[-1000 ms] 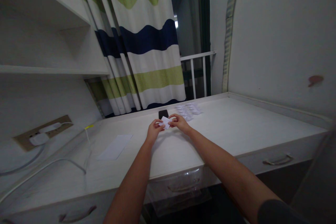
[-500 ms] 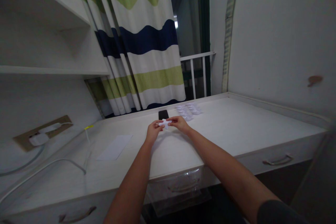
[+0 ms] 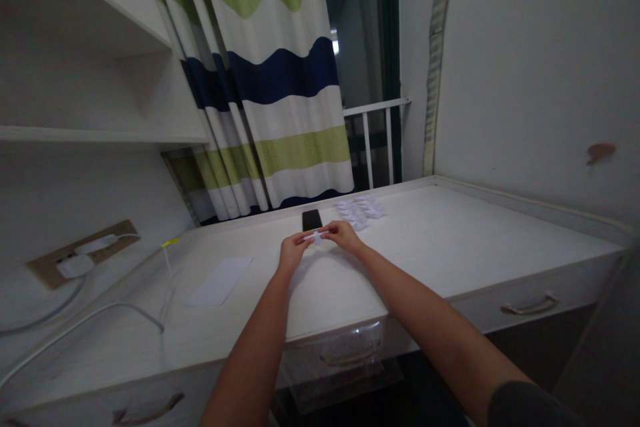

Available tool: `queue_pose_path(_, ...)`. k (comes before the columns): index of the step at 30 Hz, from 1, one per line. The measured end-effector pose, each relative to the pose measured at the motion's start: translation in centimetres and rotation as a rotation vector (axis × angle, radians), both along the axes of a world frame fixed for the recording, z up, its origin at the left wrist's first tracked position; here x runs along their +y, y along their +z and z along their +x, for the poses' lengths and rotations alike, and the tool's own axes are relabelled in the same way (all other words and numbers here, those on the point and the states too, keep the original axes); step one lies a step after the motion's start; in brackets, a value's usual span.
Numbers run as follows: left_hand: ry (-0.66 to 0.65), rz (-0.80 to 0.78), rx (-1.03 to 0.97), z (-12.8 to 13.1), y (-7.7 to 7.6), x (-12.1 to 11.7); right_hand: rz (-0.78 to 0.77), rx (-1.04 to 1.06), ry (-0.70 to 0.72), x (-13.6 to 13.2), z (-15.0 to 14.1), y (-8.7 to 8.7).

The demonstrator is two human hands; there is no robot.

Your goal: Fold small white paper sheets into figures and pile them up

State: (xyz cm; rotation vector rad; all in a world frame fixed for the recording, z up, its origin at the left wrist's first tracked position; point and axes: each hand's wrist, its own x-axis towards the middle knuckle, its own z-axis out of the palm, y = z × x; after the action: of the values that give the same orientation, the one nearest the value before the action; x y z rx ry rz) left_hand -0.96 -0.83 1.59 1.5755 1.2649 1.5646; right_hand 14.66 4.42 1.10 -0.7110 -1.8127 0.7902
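Between my two hands is a small piece of folded white paper (image 3: 317, 237), held just above the white desk. My left hand (image 3: 293, 251) pinches its left end, and my right hand (image 3: 343, 235) pinches the right end. The fingers hide part of the paper, so its full shape cannot be made out. Behind my hands a black phone-like slab (image 3: 311, 219) lies flat. To the right of it sit several folded white paper pieces (image 3: 358, 211) in a group. Left of my left hand, a flat white sheet (image 3: 221, 281) rests on the desk.
The white desk (image 3: 500, 240) has drawers with metal handles (image 3: 530, 307) along its front. At left, a charger (image 3: 75, 265) is plugged into a wall socket, with a white cable (image 3: 115, 305) looping over the desk. A striped curtain (image 3: 300, 107) hangs behind.
The folded paper has tilted between my fingers and now shows a narrower face. My left hand has shifted very slightly; the right hand is almost still.
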Motion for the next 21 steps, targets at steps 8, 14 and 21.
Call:
queue_pose_path(8, 0.023, 0.044, 0.092, -0.06, -0.09, 0.16, 0.043, -0.058, -0.066, -0.26, 0.02, 0.14)
queue_pose_path(14, 0.068, 0.117, 0.114, -0.12, -0.22, 0.07, 0.117, -0.046, -0.096, -0.52, 0.26, 0.31)
queue_pose_path(21, 0.020, 0.003, 0.057, -0.44, -0.36, 0.27, -0.004, 0.004, 0.037, 0.28, 0.09, -0.19)
